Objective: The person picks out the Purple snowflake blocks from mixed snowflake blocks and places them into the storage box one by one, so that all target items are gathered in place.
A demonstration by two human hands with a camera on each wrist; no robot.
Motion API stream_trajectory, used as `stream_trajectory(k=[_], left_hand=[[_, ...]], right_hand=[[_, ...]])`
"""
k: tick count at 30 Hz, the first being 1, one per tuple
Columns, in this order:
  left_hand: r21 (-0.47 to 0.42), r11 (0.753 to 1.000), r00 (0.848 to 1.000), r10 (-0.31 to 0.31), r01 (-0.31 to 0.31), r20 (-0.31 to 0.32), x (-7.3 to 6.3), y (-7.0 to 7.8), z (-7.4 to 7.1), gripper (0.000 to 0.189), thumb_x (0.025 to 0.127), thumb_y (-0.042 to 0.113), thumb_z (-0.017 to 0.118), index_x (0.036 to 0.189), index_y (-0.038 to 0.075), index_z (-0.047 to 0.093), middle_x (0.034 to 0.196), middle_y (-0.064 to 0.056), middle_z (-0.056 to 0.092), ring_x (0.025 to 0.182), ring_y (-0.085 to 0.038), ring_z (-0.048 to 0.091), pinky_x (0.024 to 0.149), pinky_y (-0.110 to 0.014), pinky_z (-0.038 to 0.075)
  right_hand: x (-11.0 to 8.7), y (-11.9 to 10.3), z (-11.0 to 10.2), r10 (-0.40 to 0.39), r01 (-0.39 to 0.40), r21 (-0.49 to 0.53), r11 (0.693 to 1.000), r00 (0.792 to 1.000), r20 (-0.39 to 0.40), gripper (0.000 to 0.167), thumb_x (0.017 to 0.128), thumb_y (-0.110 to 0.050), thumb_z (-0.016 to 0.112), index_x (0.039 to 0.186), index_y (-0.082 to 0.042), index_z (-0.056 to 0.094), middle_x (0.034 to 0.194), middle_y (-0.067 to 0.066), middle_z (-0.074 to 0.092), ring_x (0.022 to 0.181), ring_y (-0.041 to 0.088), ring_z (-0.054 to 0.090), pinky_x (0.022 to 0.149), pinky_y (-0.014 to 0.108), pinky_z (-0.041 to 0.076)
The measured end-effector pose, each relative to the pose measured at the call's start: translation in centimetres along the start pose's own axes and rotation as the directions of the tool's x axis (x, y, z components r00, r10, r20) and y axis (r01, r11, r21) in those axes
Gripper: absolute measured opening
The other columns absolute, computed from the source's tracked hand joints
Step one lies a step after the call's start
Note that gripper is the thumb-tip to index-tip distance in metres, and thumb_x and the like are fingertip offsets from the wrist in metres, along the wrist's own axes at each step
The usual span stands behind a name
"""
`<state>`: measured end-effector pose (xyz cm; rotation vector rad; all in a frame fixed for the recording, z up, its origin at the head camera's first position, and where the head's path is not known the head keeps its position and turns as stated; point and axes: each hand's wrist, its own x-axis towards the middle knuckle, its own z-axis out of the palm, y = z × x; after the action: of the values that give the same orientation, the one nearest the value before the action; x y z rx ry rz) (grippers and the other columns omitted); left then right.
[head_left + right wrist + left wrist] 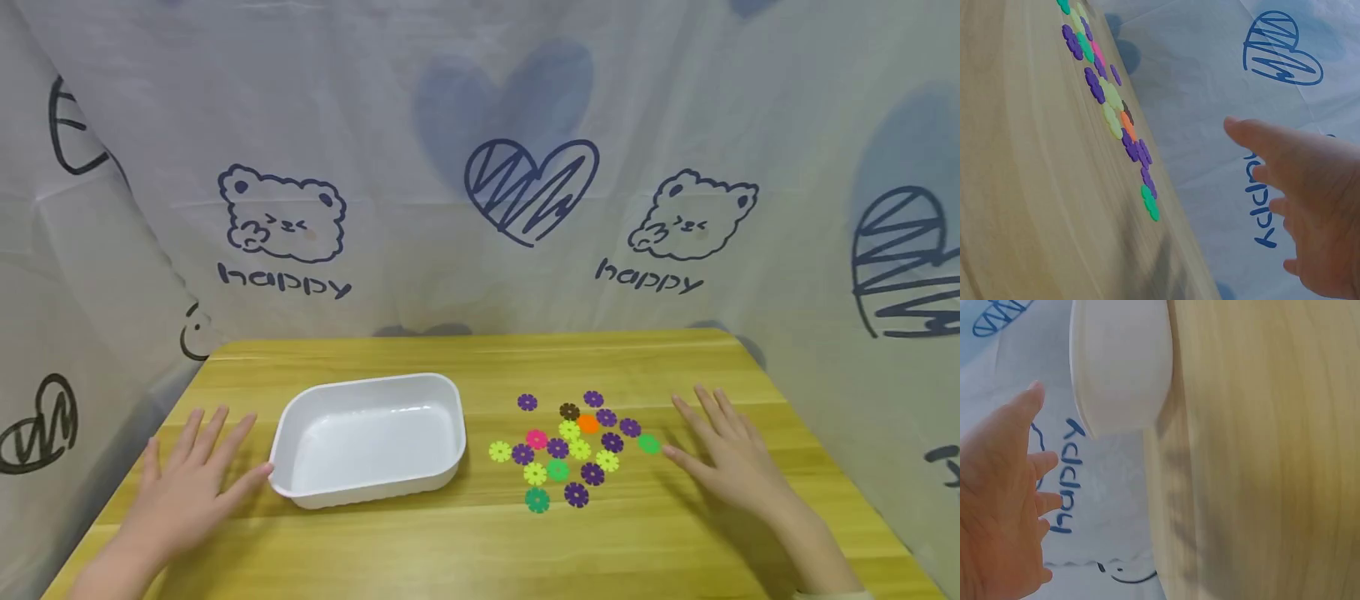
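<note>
A white rectangular tub (367, 492) with rounded corners stands left of centre on the wooden table, its inside bare. Beside its left end, my left hand (191, 479) is spread with straight fingers, the thumb tip overlapping the rim in the head view. The left wrist view shows that hand (1000, 500) raised over the table, holding nothing. To the right lie several flat notched plastic discs in purple, yellow-green, pink, orange, brown and green. My right hand (738, 462) hovers with fingers spread, its thumb near a bright green disc (649, 444). That hand (1304, 200) holds nothing either.
The wood-grain table (450, 550) narrows toward its far edge. Behind it and on both sides hangs a pale cloth (405, 217) printed with hearts, bears and the word "happy". A dark green disc (537, 500) lies at the near side of the scattered group.
</note>
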<state>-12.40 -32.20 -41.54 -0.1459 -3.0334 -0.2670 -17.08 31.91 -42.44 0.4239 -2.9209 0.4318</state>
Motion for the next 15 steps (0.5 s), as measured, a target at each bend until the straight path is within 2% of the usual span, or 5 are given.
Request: stream_trajectory(k=[4,8,11,14,15], left_hand=[[0.013,0.999,0.998,0.046,-0.045,-0.053,-0.6,1.6,-0.4,0.074,0.096,0.059,0.045,0.156,0.025,0.019,0.162,-0.020,0.012,0.150,-0.036,-0.016,0.107,-0.068,-0.022],[0.040,0.992,0.983,0.126,-0.121,-0.135,-1.1,3.3,-0.7,0.070,0.092,0.059,0.054,0.149,0.023,0.036,0.157,-0.018,0.028,0.152,-0.037,0.003,0.113,-0.069,-0.011],[0.062,0.975,0.947,0.222,-0.213,-0.233,-1.2,4.6,-0.8,0.066,0.086,0.056,0.063,0.140,0.021,0.049,0.148,-0.015,0.043,0.144,-0.038,0.026,0.114,-0.069,0.008],[0.091,0.946,0.890,0.323,-0.311,-0.323,-1.3,5.7,-0.7,0.060,0.084,0.056,0.066,0.131,0.018,0.058,0.136,-0.012,0.055,0.129,-0.037,0.045,0.106,-0.065,0.028],[0.103,0.936,0.871,0.350,-0.336,-0.346,-1.3,6.1,-0.7,0.058,0.084,0.056,0.066,0.128,0.018,0.060,0.131,-0.010,0.058,0.123,-0.036,0.049,0.102,-0.062,0.034]], right_hand=[[0.2,-0.3,0.1,-0.032,0.034,0.037,0.999,0.997,-0.063,0.074,0.094,-0.043,0.060,0.155,-0.019,0.024,0.158,0.024,0.022,0.144,0.050,0.018,0.108,0.073,0.014],[0.5,-1.0,0.1,-0.071,0.086,0.089,0.992,0.984,-0.163,0.070,0.090,-0.034,0.068,0.149,-0.014,0.037,0.146,0.025,0.039,0.130,0.051,0.037,0.098,0.074,0.028],[0.7,-1.9,0.1,-0.099,0.141,0.155,0.978,0.964,-0.248,0.064,0.085,-0.023,0.073,0.141,-0.008,0.047,0.138,0.024,0.047,0.123,0.047,0.042,0.094,0.071,0.033],[0.8,-2.9,0.3,-0.110,0.185,0.220,0.958,0.943,-0.315,0.058,0.081,-0.014,0.076,0.134,-0.006,0.054,0.130,0.023,0.052,0.119,0.040,0.045,0.092,0.068,0.035],[0.9,-3.3,0.5,-0.111,0.195,0.231,0.953,0.937,-0.332,0.057,0.080,-0.012,0.076,0.132,-0.006,0.056,0.128,0.022,0.054,0.118,0.035,0.046,0.093,0.062,0.038]])
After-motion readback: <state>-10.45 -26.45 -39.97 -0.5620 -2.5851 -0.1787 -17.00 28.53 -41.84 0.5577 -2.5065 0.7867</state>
